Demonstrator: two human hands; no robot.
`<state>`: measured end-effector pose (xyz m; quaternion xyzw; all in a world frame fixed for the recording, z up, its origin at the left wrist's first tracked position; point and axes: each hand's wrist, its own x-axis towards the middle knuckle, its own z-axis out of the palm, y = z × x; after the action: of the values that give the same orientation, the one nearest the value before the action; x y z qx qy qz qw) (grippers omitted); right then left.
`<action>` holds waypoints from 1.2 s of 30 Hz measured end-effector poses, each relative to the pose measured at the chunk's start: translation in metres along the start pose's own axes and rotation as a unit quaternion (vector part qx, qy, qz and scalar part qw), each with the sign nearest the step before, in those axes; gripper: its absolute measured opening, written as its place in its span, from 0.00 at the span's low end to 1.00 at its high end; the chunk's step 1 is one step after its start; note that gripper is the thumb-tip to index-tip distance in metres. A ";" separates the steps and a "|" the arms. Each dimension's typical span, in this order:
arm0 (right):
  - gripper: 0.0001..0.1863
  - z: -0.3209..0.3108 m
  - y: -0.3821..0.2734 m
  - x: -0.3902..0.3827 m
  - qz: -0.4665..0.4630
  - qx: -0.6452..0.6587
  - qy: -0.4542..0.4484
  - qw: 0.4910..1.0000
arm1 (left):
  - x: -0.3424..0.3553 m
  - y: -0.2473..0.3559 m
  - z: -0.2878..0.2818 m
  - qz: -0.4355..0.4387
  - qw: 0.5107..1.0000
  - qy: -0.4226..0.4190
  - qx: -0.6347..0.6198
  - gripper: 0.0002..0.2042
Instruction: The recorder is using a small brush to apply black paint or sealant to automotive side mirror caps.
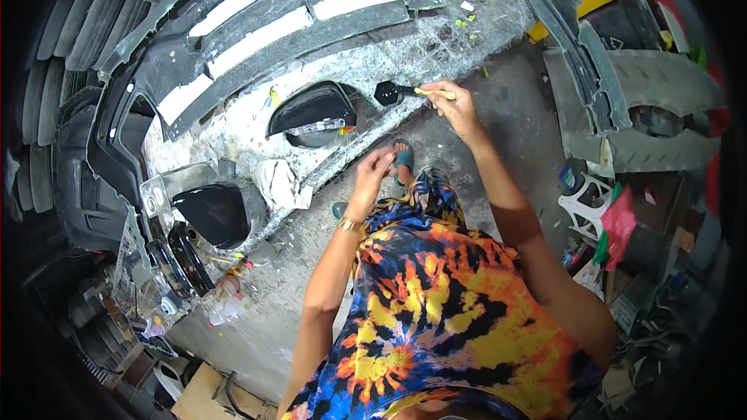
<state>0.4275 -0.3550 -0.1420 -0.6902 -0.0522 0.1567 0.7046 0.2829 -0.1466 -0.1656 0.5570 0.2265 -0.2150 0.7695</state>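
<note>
In my right hand, the fingers are closed around the pale yellow handle of a brush. Its dark end reaches to a small container of glossy black liquid at the near edge of the speckled bench. My left hand hangs just off that edge, fingers loosely bent and nothing visible in them. Left of the container lies a glossy black shell-shaped part with a clear strip along its lower edge. A second glossy black part rests at the bench's left end, beside a crumpled white cloth.
A large dark panel with white strips spans the back of the bench. Grey bumper-like pieces stand at the right, near a white plastic stool and a pink cloth. Stacked dark parts line the far left.
</note>
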 end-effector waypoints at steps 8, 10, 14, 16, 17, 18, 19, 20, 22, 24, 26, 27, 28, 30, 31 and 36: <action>0.10 0.006 0.022 0.029 -0.050 -0.101 -0.069 0.991 | 0.102 -0.015 0.035 0.051 0.960 0.219 -0.168 0.19; 0.10 0.002 0.026 0.034 -0.052 -0.106 -0.073 0.990 | 0.110 -0.013 0.038 0.056 0.954 0.241 -0.172 0.19; 0.11 -0.011 0.027 0.030 -0.037 -0.123 -0.073 0.989 | 0.116 -0.007 0.045 0.060 0.943 0.273 -0.178 0.18; 0.10 -0.014 0.027 0.029 -0.033 -0.116 -0.071 0.990 | 0.118 -0.005 0.045 0.063 0.944 0.287 -0.148 0.15; 0.10 -0.017 0.026 0.030 -0.040 -0.113 -0.072 0.990 | 0.120 -0.003 0.044 0.067 0.944 0.286 -0.148 0.15; 0.10 -0.022 0.026 0.026 -0.046 -0.111 -0.069 0.990 | 0.120 -0.004 0.047 0.064 0.948 0.277 -0.146 0.13; 0.10 -0.024 0.026 0.027 -0.049 -0.110 -0.067 0.990 | 0.122 -0.003 0.047 0.032 0.949 0.281 -0.141 0.12; 0.10 -0.027 0.027 0.026 -0.042 -0.091 -0.068 0.993 | 0.123 -0.002 0.048 0.057 0.950 0.271 -0.145 0.12; 0.10 -0.033 0.028 0.025 -0.034 -0.074 -0.066 0.994 | 0.125 -0.001 0.054 0.058 0.950 0.276 -0.132 0.11; 0.10 -0.037 0.029 0.024 -0.012 -0.082 -0.077 0.994 | 0.127 0.002 0.057 0.062 0.953 0.267 -0.131 0.12; 0.10 -0.040 0.031 0.023 -0.023 -0.079 -0.076 0.994 | 0.126 0.003 0.060 0.065 0.957 0.256 -0.121 0.14; 0.10 -0.041 0.032 0.023 -0.028 -0.077 -0.078 0.994 | 0.126 0.003 0.059 0.068 0.960 0.244 -0.118 0.15; 0.10 -0.043 0.032 0.024 -0.029 -0.077 -0.078 0.994 | 0.125 0.003 0.059 0.068 0.960 0.245 -0.118 0.15; 0.10 -0.045 0.033 0.024 -0.023 -0.055 -0.070 0.996 | 0.125 0.001 0.057 0.088 0.963 0.215 -0.136 0.15; 0.10 -0.048 0.032 0.024 -0.028 -0.053 -0.066 0.996 | 0.125 0.000 0.056 0.099 0.963 0.210 -0.137 0.15; 0.09 -0.059 0.034 0.023 0.054 -0.004 -0.045 0.998 | 0.134 -0.002 0.055 0.109 0.970 0.188 -0.109 0.13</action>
<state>0.4616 -0.4049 -0.1809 -0.6870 -0.0469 0.2254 0.6893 0.3959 -0.2106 -0.2306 0.5212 0.3275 0.0051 0.7881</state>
